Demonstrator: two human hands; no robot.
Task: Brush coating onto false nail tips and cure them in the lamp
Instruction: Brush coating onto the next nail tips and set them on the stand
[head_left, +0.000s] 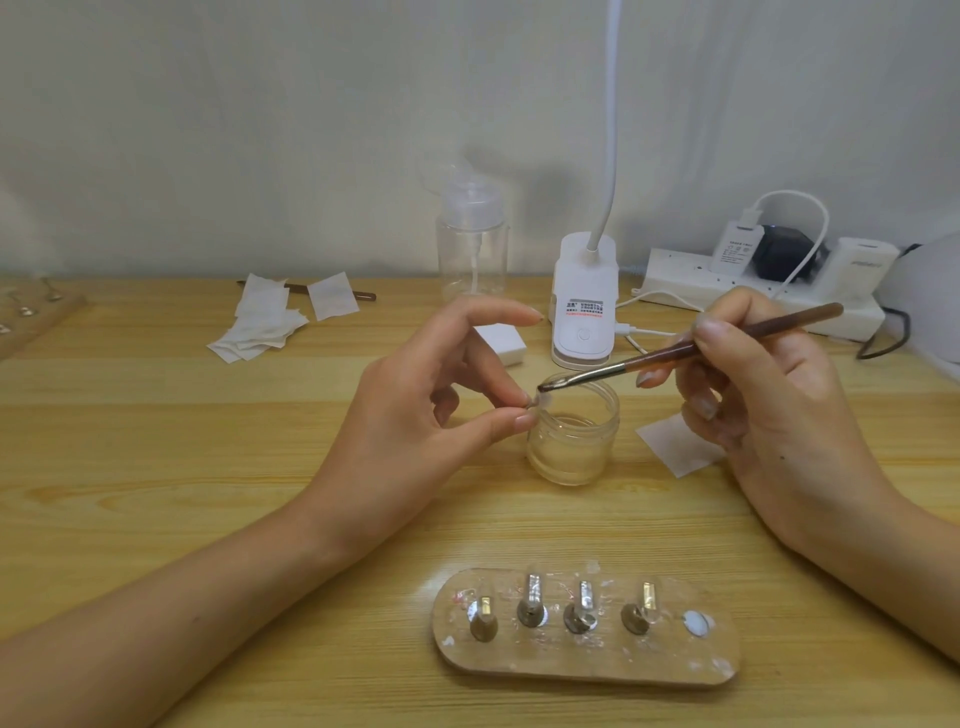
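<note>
Closest to me on the counter (156, 467) is a paint-smeared wooden holder board (587, 665) with four little stands (535, 605), each with what looks like a clear tip on it. The round spot (696, 623) at its right end is empty, so I'd guess that's where the one being worked on belongs.

Just past the board, the left hand (415, 415) pinches a single nail tip (543, 401) between thumb and a fingertip, with the index finger stretched out and holding nothing. It's being held right over the near-left rim of the open glass jar (576, 447). The right hand (769, 395) has its fingers curled round the brush (675, 353) like a pen, bristles touching the tip or as good as.

So I'd call this the coating step, one tip mid-brush. Next it needs an even stroke without flooding the edges or touching the wet side, then a trip to the lamp.

Further back there's a paper wipe (670, 447) under the right hand, a white clip-on lamp (584, 306), a clear pump bottle (472, 249), a pile of wipes (260, 322) far left, and a power strip (727, 291) far right. The white rounded thing (930, 296) at the right edge might be the curing lamp, can't tell.
</note>
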